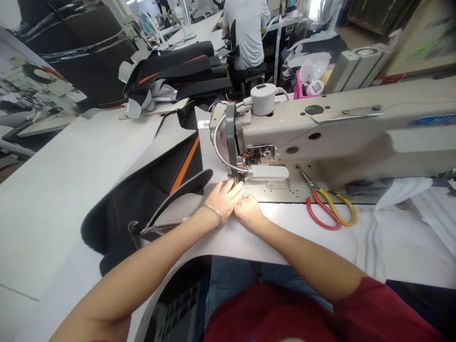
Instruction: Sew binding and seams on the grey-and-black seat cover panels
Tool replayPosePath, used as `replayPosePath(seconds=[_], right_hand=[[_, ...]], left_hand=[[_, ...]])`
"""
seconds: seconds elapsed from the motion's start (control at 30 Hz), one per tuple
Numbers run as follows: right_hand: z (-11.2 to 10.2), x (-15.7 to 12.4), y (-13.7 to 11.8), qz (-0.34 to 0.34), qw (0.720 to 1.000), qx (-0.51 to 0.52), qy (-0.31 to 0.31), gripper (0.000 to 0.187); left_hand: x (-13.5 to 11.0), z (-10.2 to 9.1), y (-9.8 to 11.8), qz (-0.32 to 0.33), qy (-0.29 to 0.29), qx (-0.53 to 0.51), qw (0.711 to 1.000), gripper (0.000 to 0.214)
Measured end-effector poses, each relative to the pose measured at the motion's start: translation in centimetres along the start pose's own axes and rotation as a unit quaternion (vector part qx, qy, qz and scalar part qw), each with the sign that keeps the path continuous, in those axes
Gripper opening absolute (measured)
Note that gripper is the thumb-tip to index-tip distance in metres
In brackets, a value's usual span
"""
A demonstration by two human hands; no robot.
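My left hand (223,198), with a thin bangle on the wrist, lies on pale grey fabric (213,237) just in front of the needle of the sewing machine (320,137), its fingers together and pressed down on the cloth. My right hand (248,211) sits right beside it, touching it, fingers curled into the same fabric near the presser foot. A black piece with an orange stripe (156,185) spreads to the left of my left hand.
Scissors with red and yellow handles (329,206) lie on the machine bed to the right. White cloth (409,228) is bunched at far right. A stack of black and orange pieces (178,71) sits at the back, behind it a seated person (245,33).
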State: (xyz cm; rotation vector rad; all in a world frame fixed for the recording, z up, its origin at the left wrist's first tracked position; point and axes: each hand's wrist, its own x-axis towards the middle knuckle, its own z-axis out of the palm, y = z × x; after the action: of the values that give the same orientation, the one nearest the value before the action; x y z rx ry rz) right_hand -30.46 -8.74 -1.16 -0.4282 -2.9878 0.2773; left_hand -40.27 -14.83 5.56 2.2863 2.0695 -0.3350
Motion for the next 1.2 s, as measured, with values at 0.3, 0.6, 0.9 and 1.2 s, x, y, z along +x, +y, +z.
replayPosePath(seconds=[0.3, 0.6, 0.9, 1.2], right_hand=[[-0.2, -0.1, 0.3, -0.011, 1.000, 0.009, 0.011, 0.022], [-0.7, 1.4, 2.6, 0.011, 0.999, 0.000, 0.035, 0.018], [-2.6, 1.0, 4.9, 0.028, 0.999, -0.023, 0.027, 0.024], [-2.3, 1.1, 4.9, 0.071, 0.994, 0.029, 0.075, 0.028]], left_hand=[[0.0, 5.2, -1.2, -0.054, 0.155, -0.072, 0.984, 0.045], [2.7, 6.1, -2.2, -0.065, 0.226, -0.035, 0.971, 0.026], [5.1, 5.0, -0.5, -0.126, 0.242, -0.048, 0.961, 0.026], [5.1, 5.4, 0.1, -0.142, 0.256, -0.041, 0.955, 0.018]])
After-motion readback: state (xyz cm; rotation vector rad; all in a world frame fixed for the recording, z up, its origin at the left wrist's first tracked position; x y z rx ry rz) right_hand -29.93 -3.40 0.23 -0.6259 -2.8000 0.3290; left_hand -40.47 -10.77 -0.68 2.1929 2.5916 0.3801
